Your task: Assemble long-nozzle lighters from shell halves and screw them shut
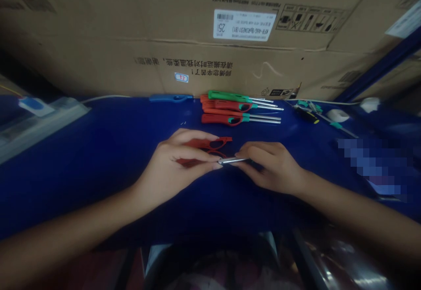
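Between my left hand (pixel 174 160) and my right hand (pixel 272 165) is a short silver metal tube (pixel 232 160), like the barrel of a long-nosed lighter. The thumb and fingertips of my left hand pinch its left end. My right fingers close round the other end, covering part of it. Just beyond and under my left fingers lie red plastic lighter casing halves (pixel 225 141) with trigger loops, partly hidden by that hand. Farther back, several long-nosed lighters (pixel 217 119) in red, orange and green lie side by side, their metal barrels pointing right.
A blue lighter casing (pixel 171 98) lies at the back edge of the blue table (pixel 108 171). A screwdriver (pixel 307 114) and small green parts are at the back right. A power strip (pixel 55 114) lies left. A large cardboard box (pixel 98 31) stands behind.
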Tool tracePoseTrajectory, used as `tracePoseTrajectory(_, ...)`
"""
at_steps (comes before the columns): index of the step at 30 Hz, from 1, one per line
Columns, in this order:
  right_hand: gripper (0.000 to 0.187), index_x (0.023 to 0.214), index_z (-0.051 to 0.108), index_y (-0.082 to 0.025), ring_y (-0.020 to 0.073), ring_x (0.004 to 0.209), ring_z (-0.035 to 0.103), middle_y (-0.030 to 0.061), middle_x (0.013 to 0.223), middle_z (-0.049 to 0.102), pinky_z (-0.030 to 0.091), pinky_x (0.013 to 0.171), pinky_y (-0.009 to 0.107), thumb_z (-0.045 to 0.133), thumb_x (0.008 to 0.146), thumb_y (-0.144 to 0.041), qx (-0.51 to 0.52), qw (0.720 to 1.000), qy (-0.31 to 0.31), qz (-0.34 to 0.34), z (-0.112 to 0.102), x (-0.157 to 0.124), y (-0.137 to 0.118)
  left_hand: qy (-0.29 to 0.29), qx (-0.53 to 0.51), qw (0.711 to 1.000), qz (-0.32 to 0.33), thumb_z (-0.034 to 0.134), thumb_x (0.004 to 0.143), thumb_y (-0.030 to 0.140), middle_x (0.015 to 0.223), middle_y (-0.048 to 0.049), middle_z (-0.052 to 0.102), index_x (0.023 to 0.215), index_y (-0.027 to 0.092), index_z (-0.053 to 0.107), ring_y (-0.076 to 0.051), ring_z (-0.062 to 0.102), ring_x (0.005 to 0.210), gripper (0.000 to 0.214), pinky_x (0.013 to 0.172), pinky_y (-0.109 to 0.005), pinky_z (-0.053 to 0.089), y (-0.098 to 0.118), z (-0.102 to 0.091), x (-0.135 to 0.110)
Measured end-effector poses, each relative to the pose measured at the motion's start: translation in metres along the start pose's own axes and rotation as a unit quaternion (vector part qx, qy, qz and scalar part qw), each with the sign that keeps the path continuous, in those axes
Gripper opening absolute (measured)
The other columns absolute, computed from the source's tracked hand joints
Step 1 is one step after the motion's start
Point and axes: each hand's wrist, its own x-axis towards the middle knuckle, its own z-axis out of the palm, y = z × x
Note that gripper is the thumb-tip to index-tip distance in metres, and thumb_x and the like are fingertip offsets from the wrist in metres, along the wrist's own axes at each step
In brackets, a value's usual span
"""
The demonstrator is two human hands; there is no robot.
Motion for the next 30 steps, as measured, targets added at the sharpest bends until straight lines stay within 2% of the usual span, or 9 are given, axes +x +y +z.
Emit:
tracePoseTrajectory(4, 0.008, 0.096, 0.060, -0.016, 0.0173, 0.074, 0.066, 0.0070, 0.085, 0.071, 0.052, 0.063, 0.027, 0.057, 0.099, -0.023, -0.023, 1.000, -0.018, 0.007, -0.001, 0.004, 0.001, -0.003, 0.015, 1.000, -0.015, 0.082, 0.082, 0.020, 0.115, -0.0043, 0.076, 0.091, 0.026, 0.082, -0.021, 0.068, 0.106, 0.011, 0.093, -0.037, 0.054, -0.004, 0.003, 0.000)
tracePoseTrajectory(7, 0.011, 0.100, 0.062, -0.015, 0.0198, 0.082, 0.066, 0.0080, 0.089, 0.071, 0.055, 0.071, 0.031, 0.055, 0.101, -0.024, -0.002, 0.999, -0.049, 0.020, -0.001, 0.006, 0.004, -0.014, 0.040, 0.999, -0.012, 0.082, 0.081, 0.024, 0.114, -0.0057, 0.075, 0.091, 0.025, 0.082, -0.023, 0.068, 0.106, 0.010, 0.094, -0.039, 0.054, -0.006, 0.004, 0.000)
tracePoseTrajectory(10, 0.014, 0.110, 0.062, -0.015, 0.0207, 0.092, 0.067, 0.0092, 0.099, 0.071, 0.057, 0.078, 0.033, 0.053, 0.101, -0.021, 0.013, 0.998, -0.056, 0.034, -0.001, 0.005, 0.010, -0.049, 0.077, 0.996, -0.005, 0.084, 0.079, 0.032, 0.120, -0.0065, 0.073, 0.105, 0.024, 0.079, -0.025, 0.066, 0.110, 0.028, 0.098, -0.042, 0.053, -0.006, 0.003, 0.000)
tracePoseTrajectory(13, 0.020, 0.119, 0.061, -0.017, 0.0203, 0.097, 0.068, 0.0092, 0.108, 0.071, 0.057, 0.082, 0.033, 0.052, 0.100, -0.018, 0.016, 0.997, -0.055, 0.054, -0.004, 0.003, 0.016, -0.098, 0.134, 0.986, -0.006, 0.084, 0.078, 0.040, 0.130, -0.0063, 0.068, 0.125, 0.025, 0.071, -0.027, 0.064, 0.117, 0.052, 0.107, -0.046, 0.049, -0.004, -0.001, -0.002)
tracePoseTrajectory(15, 0.021, 0.120, 0.061, -0.018, 0.0201, 0.097, 0.069, 0.0087, 0.109, 0.071, 0.057, 0.082, 0.033, 0.051, 0.101, -0.018, 0.012, 0.996, -0.057, 0.062, -0.006, 0.001, 0.020, -0.120, 0.146, 0.982, -0.014, 0.081, 0.081, 0.038, 0.135, -0.0054, 0.065, 0.137, 0.026, 0.062, -0.025, 0.065, 0.118, 0.060, 0.107, -0.040, 0.051, -0.004, -0.004, -0.003)
tracePoseTrajectory(17, 0.021, 0.119, 0.061, -0.018, 0.0202, 0.096, 0.069, 0.0089, 0.109, 0.071, 0.056, 0.082, 0.033, 0.051, 0.101, -0.019, 0.013, 0.996, -0.061, 0.068, -0.008, 0.001, 0.023, -0.115, 0.145, 0.983, -0.017, 0.075, 0.087, 0.031, 0.137, -0.0039, 0.064, 0.141, 0.026, 0.057, -0.021, 0.067, 0.115, 0.057, 0.102, -0.032, 0.055, -0.005, -0.006, -0.004)
tracePoseTrajectory(20, 0.020, 0.119, 0.062, -0.018, 0.0193, 0.096, 0.069, 0.0084, 0.109, 0.072, 0.055, 0.083, 0.032, 0.051, 0.101, -0.020, 0.039, 0.993, -0.073, 0.081, -0.010, 0.000, 0.026, -0.086, 0.153, 0.984, 0.000, 0.067, 0.092, 0.023, 0.130, -0.0027, 0.068, 0.135, 0.024, 0.063, -0.017, 0.071, 0.107, 0.043, 0.097, -0.026, 0.056, -0.008, -0.011, -0.003)
tracePoseTrajectory(24, 0.024, 0.124, 0.060, -0.019, 0.0161, 0.097, 0.069, 0.0069, 0.111, 0.071, 0.054, 0.084, 0.028, 0.050, 0.102, -0.019, 0.104, 0.985, -0.098, 0.100, -0.011, -0.001, 0.028, -0.057, 0.164, 0.984, 0.029, 0.065, 0.095, 0.023, 0.119, -0.0038, 0.074, 0.121, 0.018, 0.071, -0.016, 0.072, 0.103, 0.027, 0.098, -0.024, 0.056, -0.008, -0.016, 0.000)
tracePoseTrajectory(30, 0.026, 0.125, 0.060, -0.017, 0.0109, 0.073, 0.064, 0.0010, 0.084, 0.067, 0.050, 0.071, 0.022, 0.046, 0.103, -0.018, 0.166, 0.972, -0.132, 0.104, -0.013, 0.000, 0.030, -0.029, 0.192, 0.980, 0.048, 0.065, 0.096, 0.023, 0.109, -0.0026, 0.077, 0.112, 0.019, 0.075, -0.015, 0.074, 0.095, 0.019, 0.093, -0.024, 0.057, -0.004, -0.021, 0.002)
